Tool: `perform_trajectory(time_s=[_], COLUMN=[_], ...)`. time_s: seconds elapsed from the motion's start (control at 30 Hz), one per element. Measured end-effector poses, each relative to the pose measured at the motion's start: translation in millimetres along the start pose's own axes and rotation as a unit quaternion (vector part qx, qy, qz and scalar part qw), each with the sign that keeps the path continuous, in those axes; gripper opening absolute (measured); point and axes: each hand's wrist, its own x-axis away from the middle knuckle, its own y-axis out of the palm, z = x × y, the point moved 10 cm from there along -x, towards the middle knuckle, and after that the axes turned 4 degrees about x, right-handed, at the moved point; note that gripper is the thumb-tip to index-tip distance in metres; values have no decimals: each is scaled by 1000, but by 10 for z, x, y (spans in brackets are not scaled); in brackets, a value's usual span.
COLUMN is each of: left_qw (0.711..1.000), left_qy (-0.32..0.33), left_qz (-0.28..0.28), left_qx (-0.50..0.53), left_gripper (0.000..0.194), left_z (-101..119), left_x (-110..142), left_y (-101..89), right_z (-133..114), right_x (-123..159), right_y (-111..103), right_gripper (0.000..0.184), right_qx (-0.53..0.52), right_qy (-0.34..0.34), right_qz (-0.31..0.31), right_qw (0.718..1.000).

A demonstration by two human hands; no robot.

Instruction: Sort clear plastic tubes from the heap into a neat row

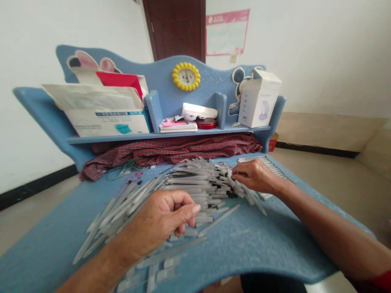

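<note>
A large heap of slim, translucent whitish pen-like tubes (189,181), some with black ends, lies in the middle of the blue table. My left hand (171,213) is over the near side of this heap, thumb and forefinger pressed together. Whatever sits in that pinch, if anything, is too small to make out. At the heap's right edge, my right hand (253,175) has its fingers closed, and their tips hide what they grip. Longer translucent tubes (100,232) lie slanted to the left of my left hand. Beyond my right hand runs a neat row of similar sticks (275,167).
Short clear pieces (161,272) are scattered near the table's front. Behind the heap, a red checked cloth (171,148) is bunched under a blue shelf (122,139). The shelf bears a mask box (106,122), a yellow clock (186,76), booklets (179,127) and a white box (259,99).
</note>
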Motion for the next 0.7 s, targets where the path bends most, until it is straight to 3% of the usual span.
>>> perform_trajectory(time_s=[0.07, 0.17, 0.33, 0.47, 0.7], left_qw=[999, 989, 917, 872, 834], left_qy=[9, 52, 223, 277, 295], left_qz=[8, 24, 45, 10, 19], left_qx=[-41, -135, -327, -404, -466], left_gripper=[28, 23, 11, 14, 18], left_z=[20, 87, 298, 275, 216], left_x=[-2, 8, 106, 161, 158], left_y=[-5, 7, 173, 378, 503], right_z=[-222, -434, -610, -559, -190], right_x=[44, 113, 180, 172, 105], right_y=[-39, -25, 12, 69, 81], right_gripper=[23, 18, 13, 17, 15], right_qx=[-102, -185, -199, -178, -136], right_qy=[-73, -129, -156, -142, -50], right_qz=[14, -16, -65, -80, -63], right_qw=[992, 974, 965, 970, 988])
